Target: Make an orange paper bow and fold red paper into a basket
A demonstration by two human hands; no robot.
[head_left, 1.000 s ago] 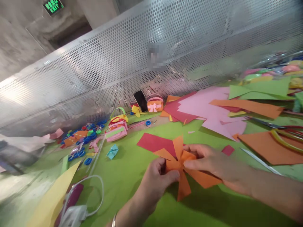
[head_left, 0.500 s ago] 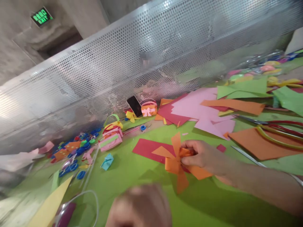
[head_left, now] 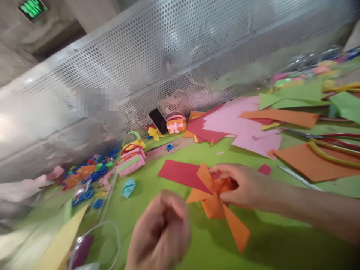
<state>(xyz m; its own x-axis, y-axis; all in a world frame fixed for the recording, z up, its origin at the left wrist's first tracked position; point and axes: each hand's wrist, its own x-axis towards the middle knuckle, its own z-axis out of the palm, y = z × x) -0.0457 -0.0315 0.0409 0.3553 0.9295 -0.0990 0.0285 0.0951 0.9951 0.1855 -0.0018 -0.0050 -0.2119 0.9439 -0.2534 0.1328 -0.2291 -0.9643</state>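
In right grip: orange bow, right side.

Over the green worktop, a hand could pass between the small folded teal paper piece and the flat red paper rectangle. The splayed orange paper pinwheel under the right hand blocks the way rightward. The grey perforated metal panel bars the back, and a looped white cable obstructs the near left.

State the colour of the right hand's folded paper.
Orange folded paper, clearest in the head view.
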